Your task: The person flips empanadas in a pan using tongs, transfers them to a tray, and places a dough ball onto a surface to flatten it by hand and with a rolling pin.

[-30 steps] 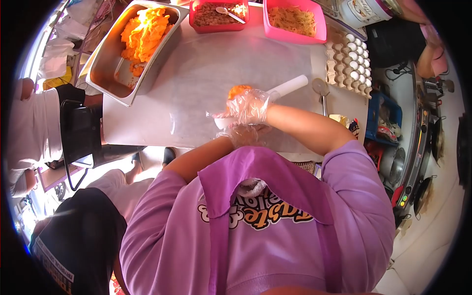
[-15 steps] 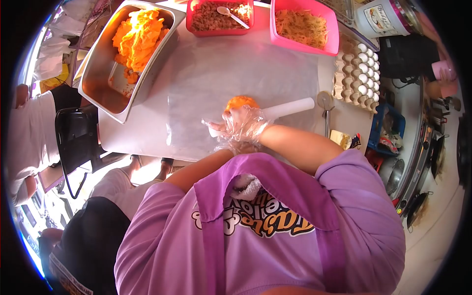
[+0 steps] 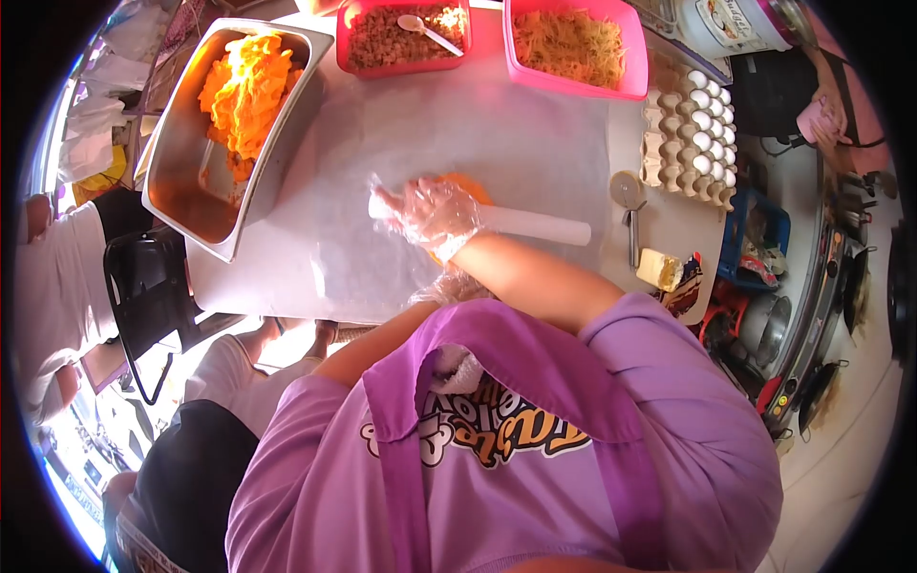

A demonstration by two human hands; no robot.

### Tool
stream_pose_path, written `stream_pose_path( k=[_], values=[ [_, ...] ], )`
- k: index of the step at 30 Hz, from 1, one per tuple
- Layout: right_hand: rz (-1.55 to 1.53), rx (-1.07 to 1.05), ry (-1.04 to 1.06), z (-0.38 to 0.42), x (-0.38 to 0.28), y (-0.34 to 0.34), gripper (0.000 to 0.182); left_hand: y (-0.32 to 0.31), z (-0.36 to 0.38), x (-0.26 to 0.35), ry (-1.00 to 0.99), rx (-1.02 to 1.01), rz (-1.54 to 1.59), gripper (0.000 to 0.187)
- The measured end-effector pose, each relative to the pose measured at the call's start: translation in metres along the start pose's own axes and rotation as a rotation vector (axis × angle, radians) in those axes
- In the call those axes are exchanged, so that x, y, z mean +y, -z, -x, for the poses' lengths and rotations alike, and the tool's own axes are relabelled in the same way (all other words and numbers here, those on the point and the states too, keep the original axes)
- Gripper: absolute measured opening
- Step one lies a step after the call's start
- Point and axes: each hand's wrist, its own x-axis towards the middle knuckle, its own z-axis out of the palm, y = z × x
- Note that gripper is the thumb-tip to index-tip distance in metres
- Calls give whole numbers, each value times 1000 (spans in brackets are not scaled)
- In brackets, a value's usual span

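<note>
My right hand [image 3: 435, 215], in a clear plastic glove, lies over a white rolling pin [image 3: 540, 226] near the pin's left end, its fingers wrapped round it. Orange dough [image 3: 470, 187] shows behind and beside this hand, mostly covered by it, on the clear plastic sheet [image 3: 382, 124]. Closer to my body, my left hand [image 3: 451, 286], also gloved, is low at the table's near edge; the plastic and the apron hide its fingers. The pin slants slightly down to the right.
A metal pan [image 3: 277, 172] of orange dough stands left. Pink tubs of minced filling [image 3: 387, 36] and shreds [image 3: 570, 46] line the back. Right are an egg tray [image 3: 683, 138], a pastry wheel [image 3: 628, 191] and a yellow block [image 3: 659, 268]. People stand on both sides.
My right hand has moved left onto the rolling pin's left part. The pin has shifted and now slants down to the right. The orange dough is more covered. The whole view has shifted slightly.
</note>
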Motion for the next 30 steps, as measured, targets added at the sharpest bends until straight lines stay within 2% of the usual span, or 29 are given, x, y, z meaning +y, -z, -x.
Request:
stream_pose_path(
  k=[2, 4, 5, 7, 8, 11, 13, 14, 15, 16, 17, 18, 19, 20, 21, 22, 23, 24, 26, 27, 29, 30],
  values=[
    [-37, -51, -39, -12, 4, -3, 55, -1, -3, 5, -6, -5, -1, 63],
    [-101, 84, -179, -25, 6, -11, 49, -3, -2, 10, -9, -22, -5, 62],
    [-108, 88, -182, -35, 9, -2, 49, -3, 3, 6, -11, -31, -10, 62],
    [-335, -52, -299, -43, 14, 29, 45, -5, 8, 7, -23, -47, -19, 62],
    [-334, -46, -306, -37, 14, 27, 45, -4, 5, 7, -33, -51, -27, 62],
    [12, -60, -46, -8, 8, 13, 43, -5, -4, 19, -56, -39, -68, 62],
    [59, -321, 9, 13, 10, 1, 42, -1, 8, 18, -75, -42, -83, 62],
    [64, -318, -2, 21, 10, 9, 42, 9, 19, 26, -39, 139, -84, 58],
    [4, -413, -90, 27, 9, 25, 41, 19, 27, 30, -3, 322, -82, 54],
    [-59, -505, -179, 27, 8, 35, 40, 27, 32, 28, -13, 324, -86, 54],
    [-54, -498, -190, 22, 9, 35, 40, 35, 35, 23, -40, 328, 222, 53],
    [-66, -533, -242, 19, 8, 31, 43, 46, 39, 22, -66, 318, 538, 53],
    [-83, -572, -291, 19, 7, 27, 47, 55, 43, 23, -73, 312, 543, 53],
    [-86, -574, -297, 20, 9, 31, 47, 72, 48, 23, 121, 49, 522, 53],
    [-22, -553, -153, 22, 8, 37, 52, 82, 54, 20, 315, -218, 488, 55],
    [41, -527, -8, 24, 7, 41, 58, 44, 60, 0, 245, -20, 345, 54],
    [46, -479, 11, 25, 6, 39, 59, 5, 71, -20, 173, 177, 202, 53],
    [39, -481, 7, 25, 5, 39, 59, 6, 91, -22, 171, 169, 204, 53],
    [97, -526, -16, 24, 3, 43, 52, 20, 121, -20, 327, 233, -159, 52],
    [94, -530, -20, 23, 4, 47, 52, 26, 121, -21, 323, 229, -156, 52],
    [86, -573, 51, 21, 3, 54, 48, 33, 118, -26, 497, -146, -68, 58],
    [82, -578, 49, 19, 2, 56, 48, 31, 115, -29, 493, -150, -65, 58]
  ],
)
